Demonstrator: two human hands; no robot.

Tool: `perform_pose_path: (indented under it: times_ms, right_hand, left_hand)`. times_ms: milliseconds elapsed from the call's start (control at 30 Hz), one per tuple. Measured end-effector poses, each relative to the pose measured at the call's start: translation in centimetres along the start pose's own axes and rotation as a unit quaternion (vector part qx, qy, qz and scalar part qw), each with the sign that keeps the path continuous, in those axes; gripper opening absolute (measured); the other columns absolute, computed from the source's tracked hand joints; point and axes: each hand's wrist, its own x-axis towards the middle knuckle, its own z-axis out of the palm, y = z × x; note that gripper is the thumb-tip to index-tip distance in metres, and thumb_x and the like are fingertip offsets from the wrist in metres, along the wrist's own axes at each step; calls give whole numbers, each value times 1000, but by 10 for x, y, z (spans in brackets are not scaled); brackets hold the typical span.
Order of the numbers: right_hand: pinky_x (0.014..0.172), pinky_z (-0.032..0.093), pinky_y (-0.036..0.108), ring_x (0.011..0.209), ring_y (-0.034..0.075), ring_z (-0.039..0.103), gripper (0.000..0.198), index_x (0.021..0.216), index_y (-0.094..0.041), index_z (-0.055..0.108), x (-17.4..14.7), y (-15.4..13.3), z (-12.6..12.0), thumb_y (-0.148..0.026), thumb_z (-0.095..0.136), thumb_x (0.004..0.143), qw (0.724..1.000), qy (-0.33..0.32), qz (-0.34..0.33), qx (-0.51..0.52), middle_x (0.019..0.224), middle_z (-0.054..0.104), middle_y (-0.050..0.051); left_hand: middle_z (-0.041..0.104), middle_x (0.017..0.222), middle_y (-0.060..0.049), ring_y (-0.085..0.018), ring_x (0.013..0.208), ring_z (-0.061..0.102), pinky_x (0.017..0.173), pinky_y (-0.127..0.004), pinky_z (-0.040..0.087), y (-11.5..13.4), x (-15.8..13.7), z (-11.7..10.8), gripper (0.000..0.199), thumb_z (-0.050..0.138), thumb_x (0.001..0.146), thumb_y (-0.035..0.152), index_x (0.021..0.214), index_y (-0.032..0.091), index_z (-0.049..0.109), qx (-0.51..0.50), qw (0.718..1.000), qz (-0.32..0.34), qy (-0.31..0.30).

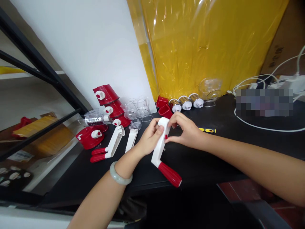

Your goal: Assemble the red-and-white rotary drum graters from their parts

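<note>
My left hand is closed around the upper part of a white crank handle, thumb pressed on its face. The handle's red grip points down toward the table's front edge. My right hand grips the right side of the crank's white arm, with index finger above and thumb below. A small red spot shows at the right thumb tip; I cannot make out what it is. To the left lie more crank handles with red grips, and a separate white arm piece.
Red grater housings are stacked at the back left, near clear plastic parts. Several grater drums and red pieces line the back. A yellow-and-blue screwdriver lies behind my right forearm. White cables run at right.
</note>
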Motion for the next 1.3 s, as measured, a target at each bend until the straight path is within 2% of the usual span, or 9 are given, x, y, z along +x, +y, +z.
perform_pose_path:
  times_ms: [133,267,433,533,600,767,933,1100,1300]
  right_hand:
    - [79,53,38,100,23,51,67,112,-24,50,-2,3,1,-43,87,60,999,36,16,-15,106,46,8]
    - [91,52,45,115,27,48,80,128,-29,47,-3,6,3,-45,87,60,999,7,30,9,118,43,10]
    - [100,46,48,116,26,51,59,122,-30,53,-2,7,3,-39,81,70,999,-38,7,38,117,50,8]
    - [97,46,47,113,26,52,52,112,-27,55,0,6,1,-38,82,69,999,-27,-3,42,112,53,7]
    - [94,47,45,109,25,53,50,107,-25,54,1,6,0,-36,83,68,999,-9,-4,48,109,53,7]
    - [83,47,39,96,22,54,37,96,-24,49,2,11,-2,-23,78,73,999,31,-6,17,100,52,5]
    - [79,45,38,91,21,53,29,87,-24,45,3,19,-3,-16,71,76,998,43,-20,-46,94,55,4]
    - [80,43,39,92,22,54,31,87,-24,44,2,21,-3,-15,71,74,995,63,-28,-73,92,56,4]
    - [81,43,41,93,24,53,30,88,-25,44,1,17,-3,-16,69,74,992,69,-30,-96,94,55,4]
  left_hand:
    - [57,81,-1,-13,66,54,59,-24,44,2,-1,-1,52,44,91,62,117,17,48,31,999,9,-8]
    - [59,83,-2,-14,68,55,59,-24,44,2,-2,-2,53,44,91,63,118,17,49,54,998,11,-18]
    - [59,78,0,-12,58,55,51,-23,46,3,-4,1,55,47,87,66,119,20,45,-9,999,-30,-14]
    - [58,75,3,-11,48,55,42,-22,45,5,-4,3,60,44,86,70,124,23,40,-60,994,-95,-13]
    - [59,75,3,-10,48,55,40,-20,43,7,-3,4,60,44,86,70,123,23,44,-78,990,-120,0]
    - [66,80,0,-10,64,62,57,-19,48,11,2,4,47,65,81,56,106,18,57,-137,976,-167,38]
    - [68,71,-3,-13,62,64,60,-22,49,15,0,2,43,66,82,52,100,16,53,-199,957,-208,-42]
    - [74,77,-10,-12,49,63,42,-18,41,21,-3,-3,45,63,84,53,104,16,48,-182,940,-245,-152]
    - [74,70,-8,-12,37,59,34,-16,39,22,-2,-11,42,65,83,45,106,16,46,-196,937,-247,-150]
